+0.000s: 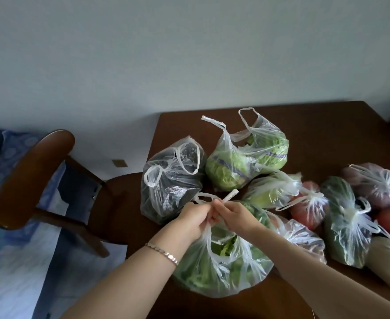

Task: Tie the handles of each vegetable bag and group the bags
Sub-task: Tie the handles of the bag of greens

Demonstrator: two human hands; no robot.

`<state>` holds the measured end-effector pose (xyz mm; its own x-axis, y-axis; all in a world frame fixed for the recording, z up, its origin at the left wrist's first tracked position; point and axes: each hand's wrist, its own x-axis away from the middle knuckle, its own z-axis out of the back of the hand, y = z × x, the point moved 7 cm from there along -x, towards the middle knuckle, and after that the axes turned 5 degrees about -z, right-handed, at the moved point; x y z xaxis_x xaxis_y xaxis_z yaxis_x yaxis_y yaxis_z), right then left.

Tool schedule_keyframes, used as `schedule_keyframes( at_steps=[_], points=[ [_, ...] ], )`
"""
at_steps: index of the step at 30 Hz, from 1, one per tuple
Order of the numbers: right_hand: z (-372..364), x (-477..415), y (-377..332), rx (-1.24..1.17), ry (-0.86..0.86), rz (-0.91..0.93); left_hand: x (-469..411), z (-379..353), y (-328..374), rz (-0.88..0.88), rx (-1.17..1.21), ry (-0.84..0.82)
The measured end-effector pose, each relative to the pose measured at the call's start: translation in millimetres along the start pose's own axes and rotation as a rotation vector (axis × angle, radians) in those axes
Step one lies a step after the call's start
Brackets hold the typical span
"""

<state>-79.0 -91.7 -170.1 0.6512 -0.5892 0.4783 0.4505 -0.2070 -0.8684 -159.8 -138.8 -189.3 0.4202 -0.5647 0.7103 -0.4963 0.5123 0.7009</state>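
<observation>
A clear plastic bag of leafy greens (221,268) lies on the brown table (327,134) in front of me. My left hand (193,221) and my right hand (234,215) meet above it, each gripping one of its twisted white handles (229,195). Behind it stand two bags with loose handles: one of dark vegetables (168,180) and one of cabbage (247,162). To the right lie several bags with knotted handles, among them a green one (343,224) and a red one (309,210).
A wooden chair (39,178) stands left of the table, its seat close to the table's left edge. Blue patterned bedding (12,162) lies beyond the chair. A pale wall rises behind the table.
</observation>
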Motion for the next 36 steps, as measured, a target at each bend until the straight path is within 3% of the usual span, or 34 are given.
schedule_keyframes(
  at_steps=[3, 6, 10, 12, 14, 19, 23, 28, 32, 36],
  points=[
    [8.2, -2.3, 2.3, -0.058, 0.067, 0.006, 9.5, -5.6, 5.7, -0.121, -0.068, -0.084],
    [9.1, 0.6, 3.4, -0.136, 0.072, 0.007, 15.0, -2.4, 19.3, -0.383, -0.267, -0.023],
    [31.6, 0.2, 17.6, -0.107, 0.336, -0.144, 29.1, -8.0, 29.7, -0.695, -0.472, -0.121],
    [39.3, -1.5, 27.1, -0.131, 0.406, -0.219, 31.9, -12.6, 25.2, -0.712, -0.505, -0.212],
    [36.8, -3.9, 33.4, -0.134, 0.372, -0.257, 32.3, -17.1, 19.8, -0.709, -0.584, -0.275],
    [27.9, -4.5, 18.8, 0.05, 0.302, -0.113, 33.7, -15.3, 28.1, -0.851, -0.718, -0.161],
    [14.2, 4.5, -2.7, 0.322, 0.13, 0.111, 25.9, 2.9, 40.9, -0.778, -0.537, 0.024],
    [12.5, 21.1, -6.4, 0.088, -0.026, 0.201, 10.4, 17.4, 37.1, -0.635, -0.48, 0.102],
    [26.7, 9.0, 5.2, -0.194, 0.162, 0.211, -7.4, 7.0, 18.3, -0.383, -0.366, 0.027],
    [35.5, 6.3, 4.6, -0.083, 0.341, 0.254, -12.2, -4.7, 8.7, -0.294, -0.242, -0.061]
  ],
)
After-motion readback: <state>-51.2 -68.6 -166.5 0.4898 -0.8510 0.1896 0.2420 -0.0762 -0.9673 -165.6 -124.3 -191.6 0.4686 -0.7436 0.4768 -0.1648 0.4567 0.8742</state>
